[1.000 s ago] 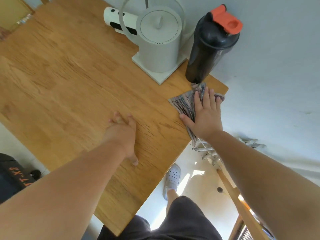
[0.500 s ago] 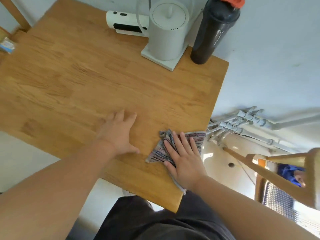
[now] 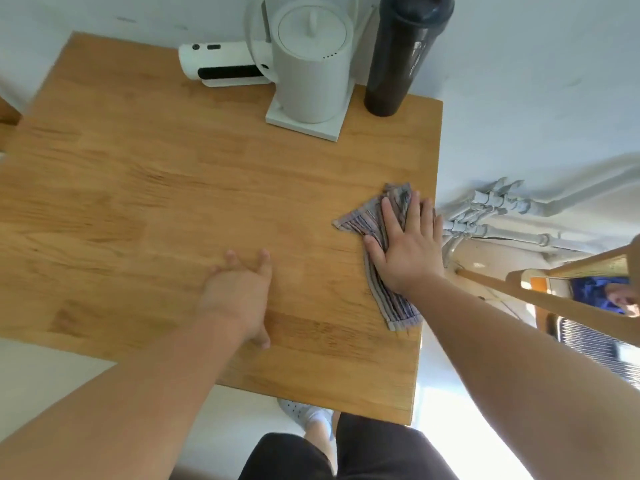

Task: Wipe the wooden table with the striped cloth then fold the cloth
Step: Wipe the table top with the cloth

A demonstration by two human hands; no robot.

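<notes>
The striped cloth (image 3: 388, 292) lies bunched along the right edge of the wooden table (image 3: 173, 188). My right hand (image 3: 408, 244) presses flat on top of the cloth, fingers spread and pointing away from me, covering its middle. One striped corner sticks out to the left of the fingers and a folded end trails toward me. My left hand (image 3: 239, 289) rests palm down on bare wood near the table's middle, fingers apart, holding nothing.
A white kettle (image 3: 311, 64) on its base, a dark bottle (image 3: 401, 53) and a white cylindrical device (image 3: 221, 64) stand along the far edge by the wall. White pipes (image 3: 491, 209) and a wooden chair frame (image 3: 554, 292) sit right of the table.
My right hand slid the cloth from the far right corner toward me, then back away along the right edge. My left hand stayed planted on the wood.
</notes>
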